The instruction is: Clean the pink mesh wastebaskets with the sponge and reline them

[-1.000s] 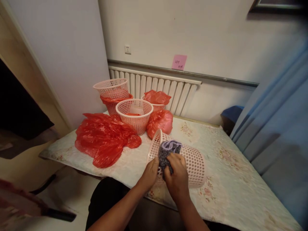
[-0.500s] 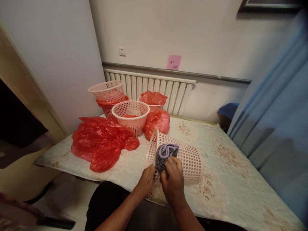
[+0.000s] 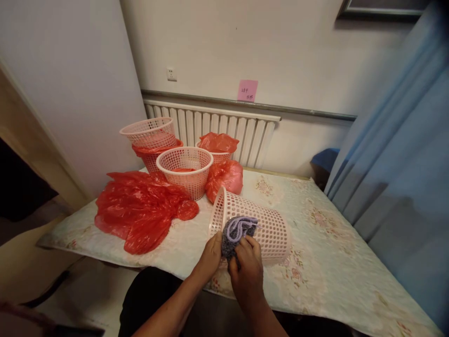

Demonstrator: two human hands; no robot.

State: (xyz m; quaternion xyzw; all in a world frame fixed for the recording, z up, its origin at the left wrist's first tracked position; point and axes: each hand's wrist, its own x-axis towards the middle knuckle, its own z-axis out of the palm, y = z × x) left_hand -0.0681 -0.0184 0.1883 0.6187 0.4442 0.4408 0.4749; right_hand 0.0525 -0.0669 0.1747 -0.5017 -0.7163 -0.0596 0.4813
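Observation:
A pale pink plastic basket (image 3: 271,229) with round holes lies on its side on the table, its mouth facing left. My left hand (image 3: 211,255) is closed on the basket's rim at the near lower side. In my right hand (image 3: 247,267), fingers curled, is a dark grey cloth (image 3: 229,245) with a lilac edge or cord, bunched up. The cloth presses against the outside of the basket close to the rim. My right fingertips are partly hidden by the cloth and the hand itself.
Red plastic bags (image 3: 140,206) spread over the table's left side. Behind them stand a pink basket (image 3: 196,180), stacked baskets (image 3: 149,133) and a red bag bundle (image 3: 224,180). A floral tablecloth (image 3: 322,271) covers the table; a radiator (image 3: 257,140) is behind, a blue curtain (image 3: 396,187) at right.
My right hand and the cloth have shifted slightly down along the basket's side. The whole view has drifted a little to the left. My left hand still grips the rim.

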